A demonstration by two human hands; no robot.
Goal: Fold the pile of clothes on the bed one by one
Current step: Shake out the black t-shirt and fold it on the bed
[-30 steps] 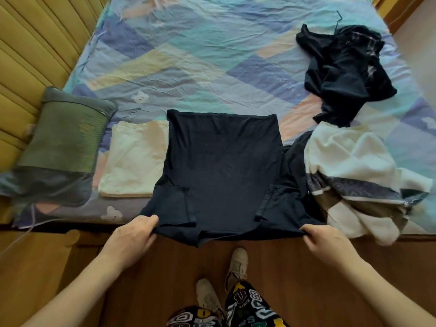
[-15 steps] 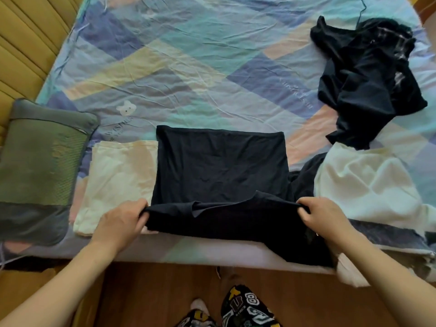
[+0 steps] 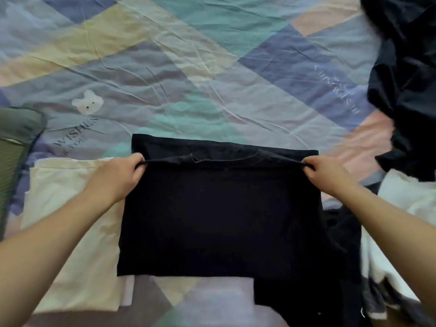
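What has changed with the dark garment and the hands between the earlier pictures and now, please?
Both hands, left and right, carried the near hem of the dark garment from the bed's edge up and away, folding it over to just short of its far edge. Each hand kept its pinch on a corner. The folded cream garment beside it and the unfolded pile on the right stayed put.

Bed [image 3: 212, 67] under clothes [image 3: 219, 213], pillow [image 3: 14, 147]

Black garment [image 3: 219, 213]: soft knit cloth, matt, smooth across the folded face — no sheen. Bed sheet [image 3: 188, 74]: thin woven cloth, matt, heavily creased, printed in pastel patches. Cream garment [image 3: 77, 232]: matt cloth, lightly wrinkled. Pillow [image 3: 14, 149]: green ribbed cloth. Dark pile [image 3: 410, 86]: cloth with a faint sheen.
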